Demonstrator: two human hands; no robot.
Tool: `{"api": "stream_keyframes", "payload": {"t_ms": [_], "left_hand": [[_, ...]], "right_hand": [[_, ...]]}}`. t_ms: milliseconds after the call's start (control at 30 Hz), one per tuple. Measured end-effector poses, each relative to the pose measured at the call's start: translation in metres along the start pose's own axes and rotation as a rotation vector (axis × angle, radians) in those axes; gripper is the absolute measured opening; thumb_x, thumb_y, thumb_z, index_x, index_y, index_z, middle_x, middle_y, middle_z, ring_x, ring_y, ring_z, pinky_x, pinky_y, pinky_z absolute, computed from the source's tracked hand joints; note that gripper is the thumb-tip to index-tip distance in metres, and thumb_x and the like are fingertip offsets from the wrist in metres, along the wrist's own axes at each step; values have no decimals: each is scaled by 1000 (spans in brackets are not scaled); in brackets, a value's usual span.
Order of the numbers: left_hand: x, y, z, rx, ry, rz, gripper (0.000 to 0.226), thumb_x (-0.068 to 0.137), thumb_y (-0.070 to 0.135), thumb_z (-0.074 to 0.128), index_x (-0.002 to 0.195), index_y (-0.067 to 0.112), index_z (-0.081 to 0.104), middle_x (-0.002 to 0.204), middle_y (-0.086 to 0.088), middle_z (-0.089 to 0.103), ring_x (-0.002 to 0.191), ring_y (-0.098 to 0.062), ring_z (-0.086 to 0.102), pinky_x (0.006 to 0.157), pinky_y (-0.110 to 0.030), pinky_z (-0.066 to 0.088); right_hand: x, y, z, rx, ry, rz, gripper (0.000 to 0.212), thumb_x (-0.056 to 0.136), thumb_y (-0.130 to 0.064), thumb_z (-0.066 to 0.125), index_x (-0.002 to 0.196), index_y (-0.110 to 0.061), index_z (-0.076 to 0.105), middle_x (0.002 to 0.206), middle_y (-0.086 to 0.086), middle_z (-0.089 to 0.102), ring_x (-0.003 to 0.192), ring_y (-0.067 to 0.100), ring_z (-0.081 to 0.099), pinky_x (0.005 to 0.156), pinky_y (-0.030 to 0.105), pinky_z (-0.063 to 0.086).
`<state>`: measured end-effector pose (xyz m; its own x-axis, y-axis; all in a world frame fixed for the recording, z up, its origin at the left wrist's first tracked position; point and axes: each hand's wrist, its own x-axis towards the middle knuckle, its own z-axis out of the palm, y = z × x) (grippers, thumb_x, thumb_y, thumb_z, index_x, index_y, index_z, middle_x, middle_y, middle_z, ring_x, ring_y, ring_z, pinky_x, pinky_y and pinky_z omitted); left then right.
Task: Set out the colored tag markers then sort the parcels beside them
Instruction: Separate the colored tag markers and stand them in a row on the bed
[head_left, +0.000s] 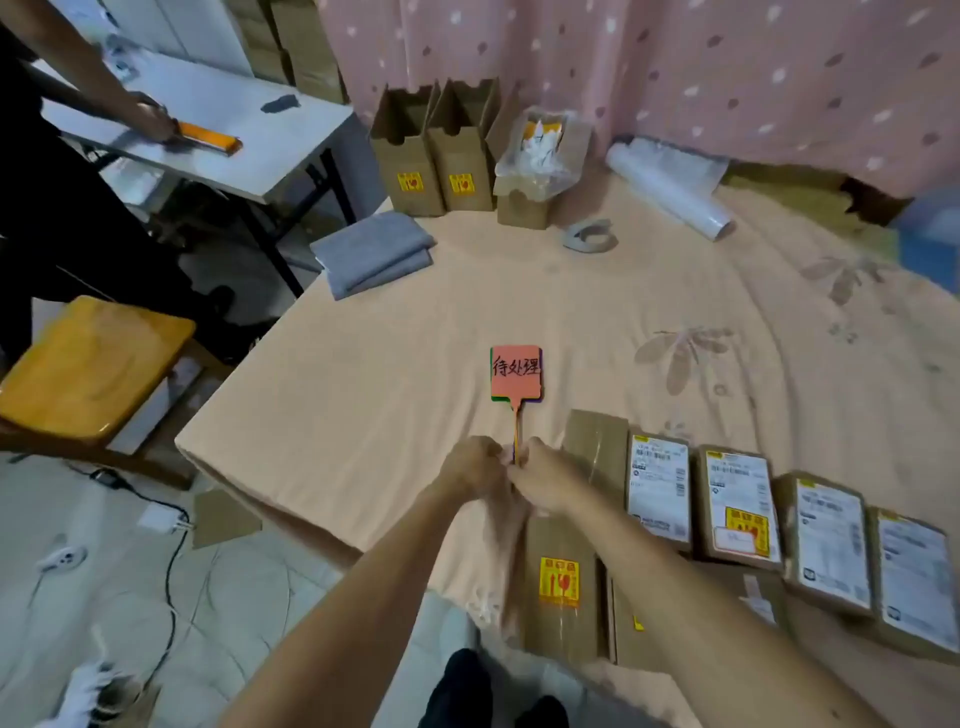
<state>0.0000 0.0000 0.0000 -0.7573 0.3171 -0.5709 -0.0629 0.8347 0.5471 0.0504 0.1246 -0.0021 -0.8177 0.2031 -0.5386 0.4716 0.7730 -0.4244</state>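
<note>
At lower centre, left hand and right hand pinch stacked coloured paddle tags' stems; marker step underway; next, fan them apart beside the brown cardboard parcels.

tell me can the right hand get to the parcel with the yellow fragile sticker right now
Probably not straight away: the right hand and left hand both pinch the tag markers. Once freed, the parcel lies just below, unobstructed.

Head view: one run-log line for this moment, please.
stage: tags not yet spread | left hand + right hand: both pinching stems of stacked tag markers | parcels: unsorted, on bed at right
</note>
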Motion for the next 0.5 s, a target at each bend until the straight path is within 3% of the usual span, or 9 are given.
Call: {"api": "stream_keyframes", "payload": {"t_ms": [100, 233, 500], "left_hand": [[16, -11, -3, -83, 32, -16, 38, 92, 18, 53, 126, 11, 70, 130, -11, 69, 123, -32, 61, 99, -32, 48], [31, -20, -2, -169, 21, -3, 37, 92, 11, 47, 118, 14, 73, 125, -8, 72, 120, -29, 62, 100, -31, 48], [49, -28, -4, -306, -89, -4, 34, 92, 12, 45, 100, 20, 78, 109, -4, 77, 107, -22, 67, 87, -22, 46]], "right_hand": [[14, -9, 15, -70, 40, 61, 40, 96, -37, 49, 124, -8, 49, 130, 18, 60, 119, 40, 59, 87, 40, 47], [28, -22, 29, -105, 96, 159, 36, 100, -24, 47, 129, -3, 46, 136, 17, 54, 131, 38, 51, 96, 43, 47], [45, -25, 33, -231, 130, 184, 30, 99, -18, 46, 125, -5, 55, 128, 12, 62, 121, 33, 61, 92, 38, 50]]}}
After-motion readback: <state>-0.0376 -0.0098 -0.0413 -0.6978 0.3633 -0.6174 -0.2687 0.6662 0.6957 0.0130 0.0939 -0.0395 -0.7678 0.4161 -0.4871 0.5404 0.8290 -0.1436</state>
